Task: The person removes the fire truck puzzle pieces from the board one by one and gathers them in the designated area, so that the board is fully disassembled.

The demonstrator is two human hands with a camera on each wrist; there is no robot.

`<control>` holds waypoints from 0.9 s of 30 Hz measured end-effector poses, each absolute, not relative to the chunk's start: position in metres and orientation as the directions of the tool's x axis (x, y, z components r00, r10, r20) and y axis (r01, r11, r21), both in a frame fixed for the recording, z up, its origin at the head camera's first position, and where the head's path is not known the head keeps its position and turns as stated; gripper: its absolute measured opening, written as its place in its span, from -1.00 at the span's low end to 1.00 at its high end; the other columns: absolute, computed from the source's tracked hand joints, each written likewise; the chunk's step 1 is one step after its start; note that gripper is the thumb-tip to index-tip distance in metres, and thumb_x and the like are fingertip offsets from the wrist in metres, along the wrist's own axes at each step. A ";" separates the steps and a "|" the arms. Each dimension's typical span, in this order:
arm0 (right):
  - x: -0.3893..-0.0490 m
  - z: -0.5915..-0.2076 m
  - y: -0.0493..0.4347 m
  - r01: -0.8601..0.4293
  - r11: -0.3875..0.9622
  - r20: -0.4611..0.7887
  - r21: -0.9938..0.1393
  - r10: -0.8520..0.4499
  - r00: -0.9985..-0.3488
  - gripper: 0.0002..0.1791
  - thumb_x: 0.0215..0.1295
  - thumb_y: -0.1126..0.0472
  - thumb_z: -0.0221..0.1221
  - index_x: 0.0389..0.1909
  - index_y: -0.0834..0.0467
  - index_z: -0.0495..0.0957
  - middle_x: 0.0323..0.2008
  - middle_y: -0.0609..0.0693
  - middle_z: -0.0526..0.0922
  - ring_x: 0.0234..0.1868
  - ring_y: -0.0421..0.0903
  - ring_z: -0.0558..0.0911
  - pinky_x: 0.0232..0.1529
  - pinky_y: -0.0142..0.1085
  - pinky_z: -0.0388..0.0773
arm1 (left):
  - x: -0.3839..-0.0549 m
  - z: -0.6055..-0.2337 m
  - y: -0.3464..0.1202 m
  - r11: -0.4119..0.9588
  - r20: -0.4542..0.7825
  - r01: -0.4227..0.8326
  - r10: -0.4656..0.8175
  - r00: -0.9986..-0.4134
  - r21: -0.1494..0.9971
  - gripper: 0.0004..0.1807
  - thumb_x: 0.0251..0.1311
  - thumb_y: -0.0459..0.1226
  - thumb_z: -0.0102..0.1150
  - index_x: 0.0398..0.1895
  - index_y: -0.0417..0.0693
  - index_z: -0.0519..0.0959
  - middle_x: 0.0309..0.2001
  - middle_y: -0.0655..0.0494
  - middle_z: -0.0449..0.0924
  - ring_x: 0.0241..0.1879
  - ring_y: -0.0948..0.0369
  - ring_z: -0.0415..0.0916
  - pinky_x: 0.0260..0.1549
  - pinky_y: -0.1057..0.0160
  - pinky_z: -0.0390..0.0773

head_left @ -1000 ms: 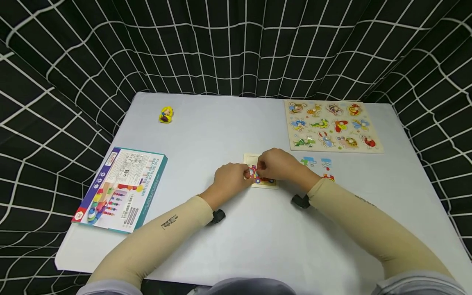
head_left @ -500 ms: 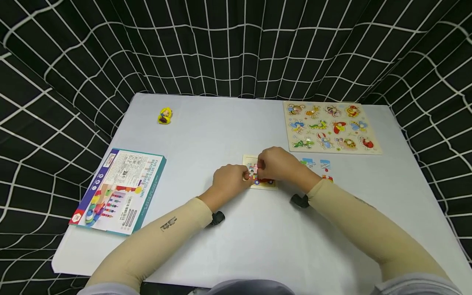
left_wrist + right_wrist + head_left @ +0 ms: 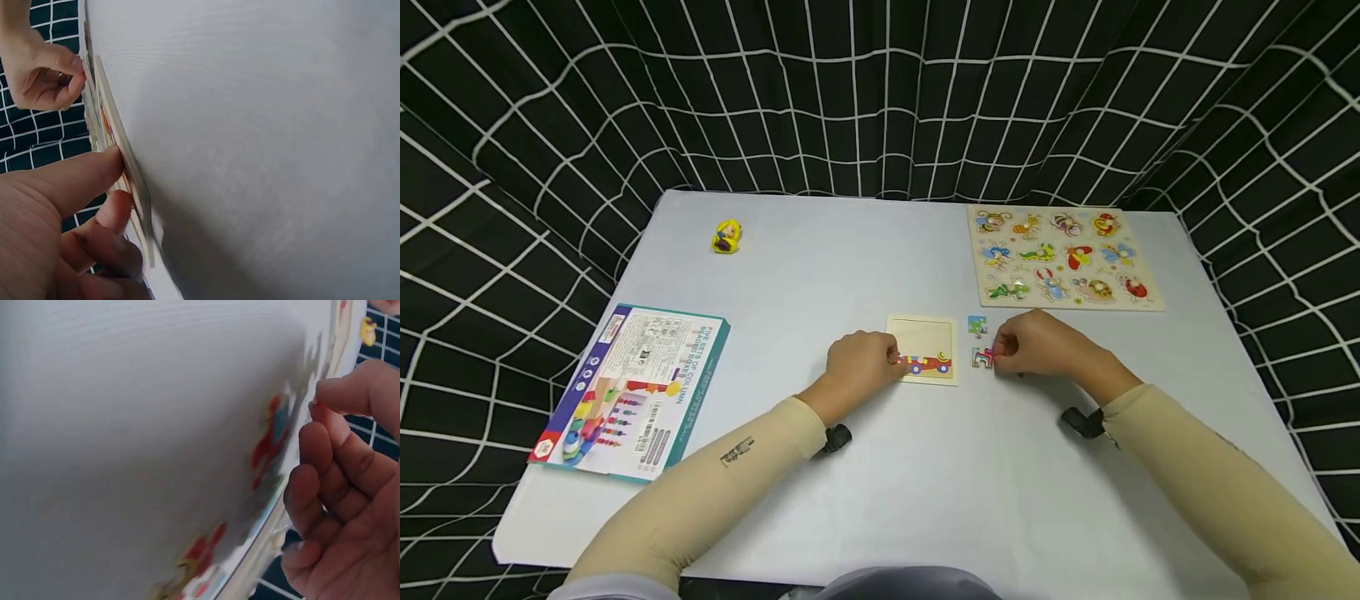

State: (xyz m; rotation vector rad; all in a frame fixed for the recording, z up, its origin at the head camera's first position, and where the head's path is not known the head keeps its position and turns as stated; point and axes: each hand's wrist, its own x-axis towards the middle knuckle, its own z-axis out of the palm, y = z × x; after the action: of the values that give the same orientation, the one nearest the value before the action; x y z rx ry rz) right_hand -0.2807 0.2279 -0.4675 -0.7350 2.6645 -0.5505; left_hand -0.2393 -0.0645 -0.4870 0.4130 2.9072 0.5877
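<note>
A small wooden puzzle board lies mid-table, with red vehicle pieces along its lower part and bare wood above. My left hand is at the board's lower left; thumb and index finger grip it at the edge, as the left wrist view shows from close by. To the right of the board, my right hand pinches a pink-and-white jigsaw piece between thumb and index finger, low over the table. In the right wrist view the remaining fingers are loosely curled. A blue-and-green jigsaw piece lies just beyond the held one.
A larger wooden insect puzzle lies at the back right. To the left is a flat boxed toy, and a small yellow figure stands at the back left. Black netted curtain surrounds the white table.
The right hand has moved right, off the board, with the pink-and-white piece. The board's upper part now shows bare wood. The left hand stays at the board's left edge.
</note>
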 end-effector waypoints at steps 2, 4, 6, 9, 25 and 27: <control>-0.279 -0.471 0.233 -0.427 0.790 -0.181 -0.440 -0.544 -0.819 -0.84 0.00 0.20 0.40 -0.56 0.00 0.57 -0.62 -0.17 0.49 -0.57 -0.21 0.45 -0.50 -0.30 0.40 | -0.240 -0.487 -0.063 0.891 -0.097 0.243 0.300 -0.949 0.385 -0.63 0.12 0.06 0.34 -0.63 0.13 0.45 -0.69 0.29 0.37 -0.64 0.26 0.32 -0.67 0.26 0.27; -0.277 -0.474 0.235 -0.450 0.781 -0.152 -0.433 -0.556 -0.817 -0.83 0.00 0.22 0.39 -0.56 0.00 0.57 -0.62 -0.18 0.47 -0.54 -0.21 0.43 -0.49 -0.32 0.39 | -0.242 -0.488 -0.061 0.885 -0.104 0.258 0.320 -0.942 0.387 -0.65 0.14 0.05 0.33 -0.59 0.11 0.46 -0.68 0.27 0.40 -0.63 0.26 0.32 -0.66 0.27 0.27; -0.276 -0.475 0.236 -0.468 0.770 -0.129 -0.434 -0.568 -0.813 -0.83 0.01 0.23 0.39 -0.55 -0.01 0.56 -0.61 -0.19 0.46 -0.52 -0.21 0.42 -0.49 -0.33 0.38 | -0.242 -0.488 -0.059 0.870 -0.103 0.283 0.350 -0.931 0.403 -0.74 0.17 0.02 0.32 -0.47 0.13 0.52 -0.59 0.29 0.49 -0.58 0.27 0.38 -0.62 0.26 0.32; -0.275 -0.474 0.232 -0.490 0.744 -0.093 -0.455 -0.587 -0.804 -0.84 0.02 0.25 0.39 -0.51 -0.01 0.59 -0.60 -0.20 0.47 -0.50 -0.21 0.43 -0.48 -0.34 0.39 | -0.243 -0.487 -0.057 0.835 -0.092 0.332 0.409 -0.908 0.438 -0.87 0.23 -0.10 0.29 -0.21 0.15 0.64 -0.37 0.30 0.65 -0.43 0.28 0.50 -0.50 0.25 0.42; -0.247 -0.474 0.165 -0.586 0.719 -0.027 -0.374 -0.640 -0.768 -0.72 0.07 0.17 0.39 -0.25 0.24 0.65 -0.56 -0.15 0.44 -0.50 -0.19 0.39 -0.42 -0.27 0.37 | -0.237 -0.492 -0.054 0.828 -0.066 0.386 0.448 -0.891 0.407 -0.81 0.19 -0.01 0.29 -0.23 0.16 0.66 -0.41 0.27 0.63 -0.51 0.26 0.47 -0.57 0.20 0.42; -0.246 -0.475 0.163 -0.562 0.729 -0.028 -0.390 -0.620 -0.784 -0.68 0.00 0.15 0.45 -0.27 0.21 0.62 -0.55 -0.14 0.43 -0.49 -0.18 0.39 -0.41 -0.27 0.36 | -0.237 -0.492 -0.054 0.829 -0.070 0.385 0.448 -0.891 0.406 -0.81 0.20 -0.01 0.28 -0.23 0.15 0.66 -0.40 0.25 0.64 -0.50 0.26 0.48 -0.56 0.19 0.43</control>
State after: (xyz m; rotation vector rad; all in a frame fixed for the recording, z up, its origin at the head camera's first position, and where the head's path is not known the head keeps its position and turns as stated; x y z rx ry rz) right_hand -0.2460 0.1630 -0.4745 -0.9551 2.7733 -0.5499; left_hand -0.2368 -0.0544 -0.4919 0.6531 2.8476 0.5810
